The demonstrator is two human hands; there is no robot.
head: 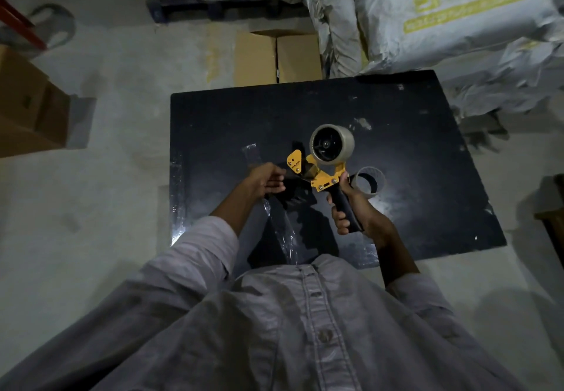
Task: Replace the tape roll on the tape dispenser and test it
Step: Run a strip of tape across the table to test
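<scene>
Right hand (351,207) grips the yellow tape dispenser (323,174) by its black handle. Left hand (268,178) pinches its clear tape end above the black table (427,152).

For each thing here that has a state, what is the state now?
tape dispenser: held above the table, roll mounted
tape roll: on the dispenser hub
empty core: lying loose on the black table
right hand: gripping the handle
left hand: at the dispenser's front end, pinching something; what, unclear

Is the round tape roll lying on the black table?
No, the tape roll sits mounted on the yellow dispenser, which the right hand holds up.
</scene>
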